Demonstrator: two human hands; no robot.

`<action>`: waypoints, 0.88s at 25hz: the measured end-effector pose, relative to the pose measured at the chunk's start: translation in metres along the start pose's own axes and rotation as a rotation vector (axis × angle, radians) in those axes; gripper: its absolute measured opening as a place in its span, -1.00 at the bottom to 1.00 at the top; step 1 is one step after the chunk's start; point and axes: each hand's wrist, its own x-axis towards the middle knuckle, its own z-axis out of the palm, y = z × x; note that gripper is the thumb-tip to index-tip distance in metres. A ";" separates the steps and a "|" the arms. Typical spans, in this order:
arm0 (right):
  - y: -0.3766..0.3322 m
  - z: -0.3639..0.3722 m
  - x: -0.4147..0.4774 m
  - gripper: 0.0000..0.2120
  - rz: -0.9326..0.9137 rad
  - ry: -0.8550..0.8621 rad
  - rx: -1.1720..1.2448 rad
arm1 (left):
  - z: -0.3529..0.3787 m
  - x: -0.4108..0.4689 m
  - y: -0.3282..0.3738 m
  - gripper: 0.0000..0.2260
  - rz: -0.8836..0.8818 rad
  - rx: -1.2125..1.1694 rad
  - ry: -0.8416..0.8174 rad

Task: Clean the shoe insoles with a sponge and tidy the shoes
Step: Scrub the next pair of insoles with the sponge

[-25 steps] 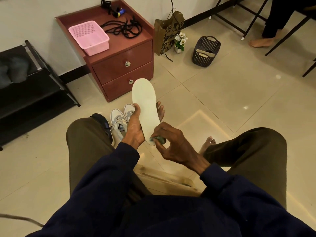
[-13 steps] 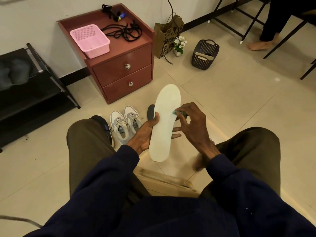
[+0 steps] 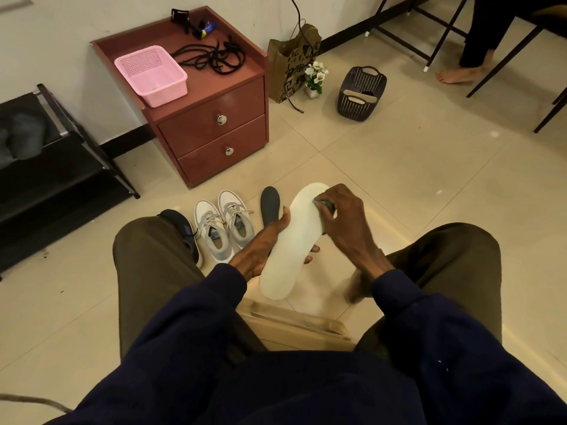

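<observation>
My left hand [image 3: 260,246] grips a white insole [image 3: 294,240] from below, its toe end pointing away from me. My right hand [image 3: 346,222] presses a small green sponge [image 3: 325,205] against the insole's upper end; most of the sponge is hidden under my fingers. A dark grey insole [image 3: 270,207] lies on the floor just left of the white one. A pair of grey-white sneakers [image 3: 224,225] stands side by side on the tiles, and a dark shoe [image 3: 184,228] peeks out beside my left knee.
A red two-drawer cabinet [image 3: 214,127] holds a pink basket [image 3: 150,75] and black laces [image 3: 211,58]. A paper bag [image 3: 291,62], small flowers [image 3: 314,78] and a dark basket [image 3: 360,93] with insoles sit beyond. Black shoe rack [image 3: 49,167] at left; another person's foot [image 3: 457,75] far right.
The insole tilted down and to the right in my left hand. My right hand slid the sponge from the heel end up to the toe end.
</observation>
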 end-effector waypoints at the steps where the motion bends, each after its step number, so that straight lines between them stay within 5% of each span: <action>1: -0.009 0.006 -0.007 -0.93 -0.058 -0.056 0.010 | -0.001 0.002 0.001 -0.39 0.016 -0.056 0.049; 5: -0.033 0.017 -0.023 -0.91 -0.282 -0.298 0.062 | -0.013 0.007 0.005 -0.54 0.109 -0.139 0.174; 7: -0.025 0.016 -0.016 -0.90 -0.286 -0.255 -0.003 | -0.012 0.007 0.004 -0.58 0.108 -0.092 0.168; 12: 0.014 -0.002 0.005 -0.92 0.172 0.054 0.007 | -0.001 0.002 -0.008 -0.47 0.024 0.059 -0.037; 15: 0.019 -0.004 0.007 -0.91 0.265 0.110 0.036 | -0.001 0.002 -0.007 -0.49 0.019 0.107 -0.082; 19: -0.001 0.009 -0.005 -0.90 0.174 0.102 0.111 | -0.004 0.004 -0.005 -0.47 0.035 0.085 -0.049; 22: -0.033 0.023 -0.023 -0.90 -0.036 -0.074 0.194 | -0.008 0.008 -0.002 -0.51 0.094 -0.136 0.107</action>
